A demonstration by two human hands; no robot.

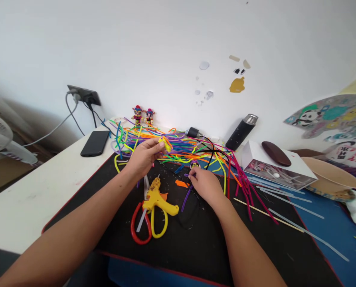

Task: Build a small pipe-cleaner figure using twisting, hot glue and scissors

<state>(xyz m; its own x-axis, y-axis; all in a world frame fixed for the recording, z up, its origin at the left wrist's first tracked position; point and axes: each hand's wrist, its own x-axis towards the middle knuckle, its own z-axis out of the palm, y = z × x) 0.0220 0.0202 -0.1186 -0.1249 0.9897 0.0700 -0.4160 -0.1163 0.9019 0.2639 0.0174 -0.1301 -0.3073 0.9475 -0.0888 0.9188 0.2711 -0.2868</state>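
My left hand is raised above the mat, its thumb and fingers pinched on a small yellow and orange pipe cleaner piece. My right hand rests low over the black mat, fingers closed on a small purple pipe cleaner piece; part of it is hidden by the fingertips. Just beyond those fingers is a small purple and yellow figure. A purple strip and orange bits lie beside the right hand. Below the left hand are a yellow glue gun and red-and-yellow-handled scissors.
Many coloured pipe cleaners spread along the wall. Two small figures stand behind them. A phone lies left. To the right are a black flask, a white box, a wooden stick and glue sticks.
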